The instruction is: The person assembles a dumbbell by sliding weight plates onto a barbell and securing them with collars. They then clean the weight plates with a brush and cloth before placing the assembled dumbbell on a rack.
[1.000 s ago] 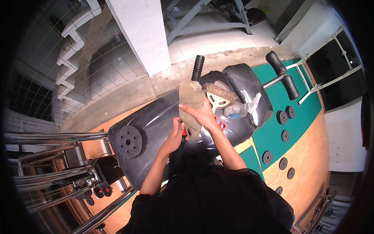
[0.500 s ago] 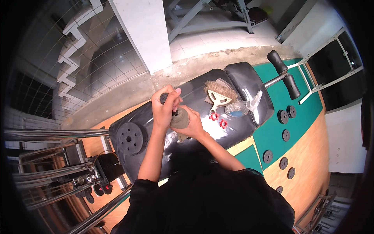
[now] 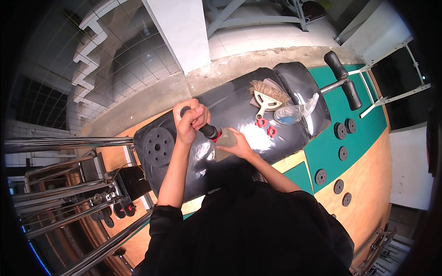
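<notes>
Black ridged bar (image 3: 208,131) is held above the bench, tilted from far left to near right, between both hands. Its far-left end is gripped in the closed left hand (image 3: 189,120), with a short tip protruding beyond the fist. At the near-right end, a red collar (image 3: 217,137) is seen just beside the olive cloth (image 3: 226,139). Cloth is clasped in the curled right hand (image 3: 238,146), right of the collar; bar end there is hidden. Below, black padded bench (image 3: 225,103): dark weight plate (image 3: 157,147) rested at left; two red star nuts (image 3: 266,128), pale-handled brush (image 3: 267,102) and clear bottle (image 3: 287,115) laid right of the hands.
</notes>
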`<state>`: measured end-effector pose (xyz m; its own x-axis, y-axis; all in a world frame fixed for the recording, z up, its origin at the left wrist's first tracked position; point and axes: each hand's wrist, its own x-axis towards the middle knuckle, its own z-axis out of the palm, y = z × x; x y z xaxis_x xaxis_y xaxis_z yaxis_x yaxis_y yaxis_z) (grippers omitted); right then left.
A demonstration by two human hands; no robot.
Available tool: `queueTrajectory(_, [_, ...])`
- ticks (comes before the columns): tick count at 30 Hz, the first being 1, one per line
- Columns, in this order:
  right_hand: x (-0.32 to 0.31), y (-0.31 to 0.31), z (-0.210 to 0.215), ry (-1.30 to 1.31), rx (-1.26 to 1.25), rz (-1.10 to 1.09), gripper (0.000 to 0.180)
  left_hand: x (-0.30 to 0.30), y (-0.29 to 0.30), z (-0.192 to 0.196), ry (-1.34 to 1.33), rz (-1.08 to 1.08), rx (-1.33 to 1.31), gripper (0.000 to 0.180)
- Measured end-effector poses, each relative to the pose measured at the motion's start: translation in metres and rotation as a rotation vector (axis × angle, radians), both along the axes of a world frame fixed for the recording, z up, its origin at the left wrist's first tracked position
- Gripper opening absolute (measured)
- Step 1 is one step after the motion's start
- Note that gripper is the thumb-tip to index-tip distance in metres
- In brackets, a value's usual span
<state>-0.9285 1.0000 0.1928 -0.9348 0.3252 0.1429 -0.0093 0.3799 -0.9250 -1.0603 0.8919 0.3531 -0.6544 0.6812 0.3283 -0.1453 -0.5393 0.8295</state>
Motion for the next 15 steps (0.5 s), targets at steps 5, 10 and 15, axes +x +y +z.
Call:
queueTrajectory(5, [-0.01, -0.019, 0.045, 0.238, 0.064, -0.177, 0.057, 0.003, 0.006, 0.004, 0.011, -0.006, 0.019, 0.031])
queueTrajectory(10, [-0.016, -0.034, 0.012, 0.32, 0.107, -0.248, 0.047, 0.012, -0.006, -0.005, -0.017, -0.099, 0.116, 0.033])
queueTrajectory(15, [-0.008, -0.049, -0.033, 0.285, 0.237, -0.223, 0.04, 0.013, -0.054, -0.023, 0.033, -0.065, 0.278, 0.035])
